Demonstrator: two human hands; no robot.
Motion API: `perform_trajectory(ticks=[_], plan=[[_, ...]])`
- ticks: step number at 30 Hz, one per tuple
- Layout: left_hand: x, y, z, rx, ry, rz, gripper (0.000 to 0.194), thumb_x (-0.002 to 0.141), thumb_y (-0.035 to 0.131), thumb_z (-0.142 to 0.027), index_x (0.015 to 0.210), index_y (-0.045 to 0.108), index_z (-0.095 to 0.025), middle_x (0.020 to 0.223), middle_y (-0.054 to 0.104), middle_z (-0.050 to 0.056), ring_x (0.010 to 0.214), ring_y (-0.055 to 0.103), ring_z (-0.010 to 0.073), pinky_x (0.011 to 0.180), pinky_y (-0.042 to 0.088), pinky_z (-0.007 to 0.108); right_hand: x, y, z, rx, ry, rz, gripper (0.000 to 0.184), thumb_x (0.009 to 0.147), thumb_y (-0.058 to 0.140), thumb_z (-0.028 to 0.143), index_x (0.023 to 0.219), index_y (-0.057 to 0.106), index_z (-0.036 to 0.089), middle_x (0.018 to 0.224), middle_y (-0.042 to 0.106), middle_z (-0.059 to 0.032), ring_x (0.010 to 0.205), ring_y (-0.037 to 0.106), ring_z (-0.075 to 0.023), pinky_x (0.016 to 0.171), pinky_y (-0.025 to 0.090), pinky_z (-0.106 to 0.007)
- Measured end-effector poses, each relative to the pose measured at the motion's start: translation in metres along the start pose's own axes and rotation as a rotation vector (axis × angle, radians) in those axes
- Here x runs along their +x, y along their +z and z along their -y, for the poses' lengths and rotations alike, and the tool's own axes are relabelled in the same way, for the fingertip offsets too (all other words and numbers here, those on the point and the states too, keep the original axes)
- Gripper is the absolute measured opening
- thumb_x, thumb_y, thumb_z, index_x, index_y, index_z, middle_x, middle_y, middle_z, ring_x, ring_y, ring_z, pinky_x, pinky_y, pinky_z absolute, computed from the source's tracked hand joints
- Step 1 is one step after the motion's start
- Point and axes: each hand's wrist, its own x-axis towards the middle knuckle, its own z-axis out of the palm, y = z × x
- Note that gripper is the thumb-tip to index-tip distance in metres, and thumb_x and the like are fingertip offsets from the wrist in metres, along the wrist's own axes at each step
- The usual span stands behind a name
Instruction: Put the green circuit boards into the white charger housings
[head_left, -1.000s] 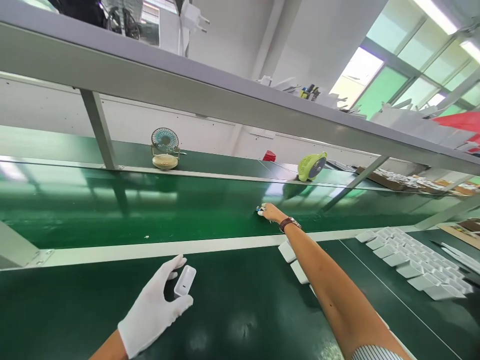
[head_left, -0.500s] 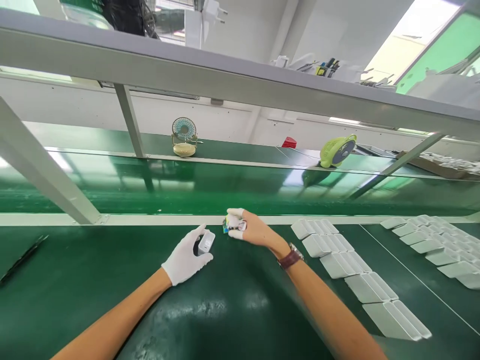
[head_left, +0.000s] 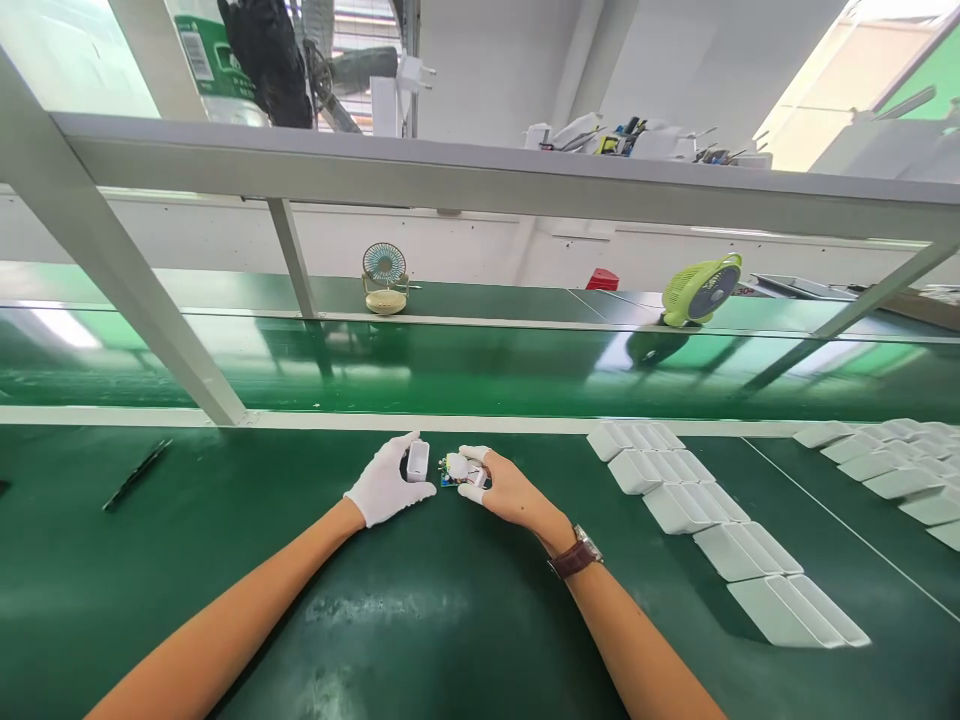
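In a white glove, my left hand grips a small white plastic charger housing between thumb and fingers. Its open end seems to face right, though the inside is hard to make out. Just across a narrow gap, my right hand, with white covers on thumb and fingertip, pinches a small circuit board with a white part on it. The board's coloured components point left toward the housing, and the two are apart. Part of the board is hidden by my right fingers.
Rows of white housings stand on the green table at right, with more beyond a white line. Black tweezers lie at left. Behind are a conveyor belt, a shelf frame, a green fan and a small fan.
The housing in my left hand has turned toward the circuit board. My right hand has come lower, level with the housing. The camera view has shifted and tilted.
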Motion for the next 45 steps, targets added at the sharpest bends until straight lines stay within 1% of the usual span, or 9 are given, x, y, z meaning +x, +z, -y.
perform_trajectory(ticks=[5, 13, 18, 23, 27, 29, 33, 38, 45], plan=[[-0.007, -0.006, -0.005, 0.049, -0.029, 0.018, 0.068, 0.063, 0.08, -0.025, 0.128, 0.056, -0.024, 0.123, 0.065, 0.006, 0.114, 0.064, 0.0281, 0.104, 0.049, 0.046, -0.001, 0.004, 0.005, 0.002, -0.064, -0.041, 0.053, 0.081, 0.065, 0.022, 0.133, 0.057, 0.021, 0.123, 0.065, -0.0106, 0.109, 0.064, -0.0251, 0.099, 0.051, -0.044], [-0.038, -0.005, -0.004, -0.104, -0.018, -0.043, 0.071, 0.065, 0.077, -0.018, 0.13, 0.052, -0.027, 0.125, 0.061, 0.004, 0.113, 0.062, 0.0237, 0.101, 0.052, 0.042, -0.007, 0.007, 0.018, 0.021, -0.234, -0.198, 0.045, 0.086, 0.059, 0.024, 0.131, 0.057, 0.025, 0.116, 0.066, -0.0076, 0.087, 0.066, -0.019, 0.085, 0.058, -0.038], [-0.043, -0.003, -0.004, -0.12, -0.003, -0.126, 0.07, 0.066, 0.075, -0.014, 0.13, 0.052, -0.028, 0.124, 0.061, 0.004, 0.11, 0.062, 0.023, 0.098, 0.053, 0.042, -0.012, 0.012, 0.026, 0.032, -0.36, -0.323, 0.052, 0.088, 0.061, 0.026, 0.139, 0.052, 0.026, 0.124, 0.065, -0.0084, 0.096, 0.068, -0.0202, 0.085, 0.06, -0.036], [-0.041, 0.0, -0.001, -0.101, 0.078, -0.173, 0.069, 0.063, 0.076, -0.009, 0.127, 0.054, -0.027, 0.126, 0.059, 0.007, 0.115, 0.061, 0.0258, 0.101, 0.052, 0.045, -0.019, 0.016, 0.034, -0.019, -0.462, -0.294, 0.055, 0.089, 0.062, 0.021, 0.142, 0.049, 0.03, 0.133, 0.062, -0.009, 0.109, 0.067, -0.0224, 0.085, 0.062, -0.035], [-0.04, 0.004, 0.004, -0.084, 0.129, -0.207, 0.07, 0.061, 0.077, -0.008, 0.125, 0.056, -0.027, 0.123, 0.059, 0.008, 0.115, 0.061, 0.028, 0.102, 0.053, 0.047, -0.022, 0.023, 0.035, -0.021, -0.531, -0.303, 0.056, 0.088, 0.064, 0.016, 0.141, 0.05, 0.029, 0.135, 0.061, -0.0104, 0.118, 0.064, -0.0243, 0.093, 0.06, -0.038], [-0.04, 0.005, 0.007, -0.085, 0.149, -0.21, 0.069, 0.062, 0.079, -0.009, 0.125, 0.056, -0.026, 0.123, 0.058, 0.009, 0.113, 0.062, 0.0277, 0.1, 0.054, 0.046, -0.024, 0.026, 0.035, -0.002, -0.536, -0.306, 0.056, 0.087, 0.064, 0.014, 0.14, 0.051, 0.029, 0.133, 0.062, -0.0107, 0.118, 0.064, -0.0242, 0.094, 0.06, -0.038], [-0.04, 0.007, 0.011, -0.098, 0.188, -0.208, 0.069, 0.064, 0.081, -0.014, 0.127, 0.055, -0.028, 0.124, 0.058, 0.009, 0.111, 0.062, 0.027, 0.098, 0.055, 0.045, -0.026, 0.03, 0.035, 0.035, -0.485, -0.279, 0.055, 0.087, 0.064, 0.014, 0.139, 0.053, 0.029, 0.135, 0.062, -0.0103, 0.112, 0.067, -0.0231, 0.084, 0.063, -0.033], [-0.042, 0.012, 0.013, -0.123, 0.241, -0.228, 0.069, 0.066, 0.079, -0.011, 0.128, 0.053, -0.027, 0.125, 0.056, 0.009, 0.115, 0.061, 0.0265, 0.101, 0.054, 0.045, -0.025, 0.031, 0.036, 0.009, -0.473, -0.261, 0.052, 0.086, 0.066, 0.015, 0.136, 0.055, 0.028, 0.131, 0.064, -0.0094, 0.112, 0.067, -0.0232, 0.096, 0.059, -0.038], [-0.043, 0.014, 0.013, -0.131, 0.262, -0.235, 0.066, 0.069, 0.077, -0.014, 0.129, 0.053, -0.027, 0.125, 0.057, 0.011, 0.114, 0.061, 0.0267, 0.101, 0.054, 0.046, -0.024, 0.031, 0.034, -0.055, -0.524, -0.248, 0.057, 0.086, 0.065, 0.014, 0.14, 0.052, 0.029, 0.133, 0.064, -0.0095, 0.114, 0.067, -0.0237, 0.098, 0.059, -0.039]])
